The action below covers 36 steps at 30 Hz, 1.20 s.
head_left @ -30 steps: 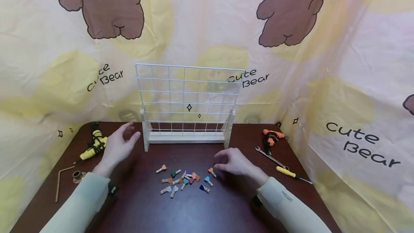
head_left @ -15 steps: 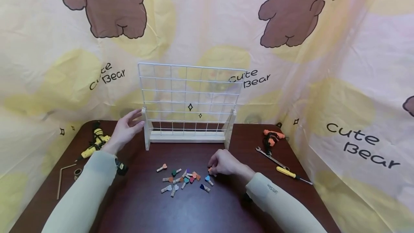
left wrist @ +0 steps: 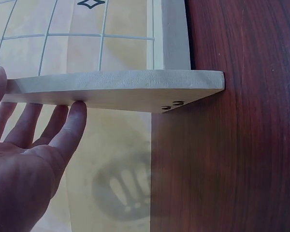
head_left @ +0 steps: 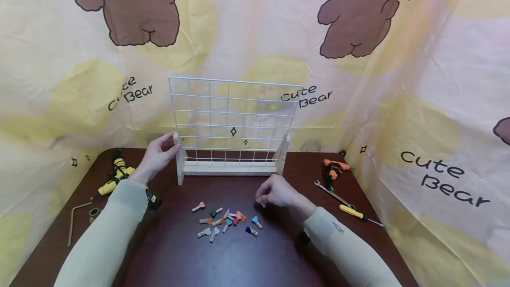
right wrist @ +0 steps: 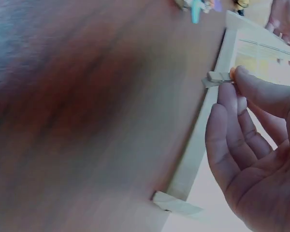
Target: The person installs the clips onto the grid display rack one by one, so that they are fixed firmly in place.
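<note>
In the head view my right hand [head_left: 276,191] hangs just above the table. It pinches a small wooden clothespin [right wrist: 220,77] with an orange heart, seen between thumb and fingertips in the right wrist view. My left hand [head_left: 157,156] holds the left wooden upright [left wrist: 116,82] of a white wire grid rack [head_left: 229,112]. Its fingertips [left wrist: 78,107] lie against the upright's outer face, and the thumb is at its edge. Several heart clothespins lie loosely grouped in front of the rack, among them a blue one [head_left: 256,222] and a dark navy one [head_left: 252,231].
On the left lie a yellow tool with a wrapped cord [head_left: 117,174], a bent hex key [head_left: 73,223] and a brass-coloured flanged fitting [head_left: 94,214]. To the right are an orange tool [head_left: 336,168], a wrench [head_left: 334,194] and a yellow-handled screwdriver [head_left: 352,211]. A printed curtain encloses the table.
My left hand has moved right to the rack's upright and taken hold of it. The right hand has picked up the orange heart clothespin and lifted it slightly off the table.
</note>
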{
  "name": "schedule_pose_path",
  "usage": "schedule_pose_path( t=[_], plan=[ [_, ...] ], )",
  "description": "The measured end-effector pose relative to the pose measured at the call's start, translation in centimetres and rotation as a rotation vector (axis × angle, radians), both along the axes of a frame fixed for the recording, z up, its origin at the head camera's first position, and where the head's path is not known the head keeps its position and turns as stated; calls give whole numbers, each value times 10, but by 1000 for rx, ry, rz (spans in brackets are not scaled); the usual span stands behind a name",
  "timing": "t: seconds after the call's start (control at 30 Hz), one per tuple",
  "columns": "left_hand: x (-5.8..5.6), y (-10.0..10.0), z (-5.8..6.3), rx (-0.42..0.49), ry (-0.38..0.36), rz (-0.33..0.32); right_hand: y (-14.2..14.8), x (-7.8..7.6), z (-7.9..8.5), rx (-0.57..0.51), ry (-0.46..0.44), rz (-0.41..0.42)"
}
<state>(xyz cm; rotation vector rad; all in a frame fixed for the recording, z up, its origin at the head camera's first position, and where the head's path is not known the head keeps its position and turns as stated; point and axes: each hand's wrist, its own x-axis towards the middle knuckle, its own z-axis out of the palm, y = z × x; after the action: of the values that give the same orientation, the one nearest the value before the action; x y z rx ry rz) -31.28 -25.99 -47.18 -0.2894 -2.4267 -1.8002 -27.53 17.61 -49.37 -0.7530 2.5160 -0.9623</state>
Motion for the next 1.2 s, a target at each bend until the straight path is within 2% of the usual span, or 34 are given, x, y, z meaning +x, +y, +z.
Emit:
schedule_pose_path(
  t=[0.17,0.33,0.43,0.67,0.77,1.0,1.1,1.2],
  plan=[
    [-1,-1,-1,-4,1,12,-10,-6,21,-113,35,-46],
    [0,-3,-2,1,-6,21,-31,-15,56,-138,218,-1],
    [0,-3,-3,2,1,21,-45,-19,75,-140,278,10],
    [-1,-2,-1,0,6,14,-80,-26,118,-246,287,16],
    [-1,-3,0,-9,5,15,-100,-29,140,-331,310,25],
    [-4,-6,-3,-39,16,12,-147,-43,196,-559,241,-4],
    [-4,-5,-3,-35,14,11,-167,-51,223,-616,303,14],
    [-4,-4,-3,-14,11,10,-187,-59,248,-655,446,30]
  ],
)
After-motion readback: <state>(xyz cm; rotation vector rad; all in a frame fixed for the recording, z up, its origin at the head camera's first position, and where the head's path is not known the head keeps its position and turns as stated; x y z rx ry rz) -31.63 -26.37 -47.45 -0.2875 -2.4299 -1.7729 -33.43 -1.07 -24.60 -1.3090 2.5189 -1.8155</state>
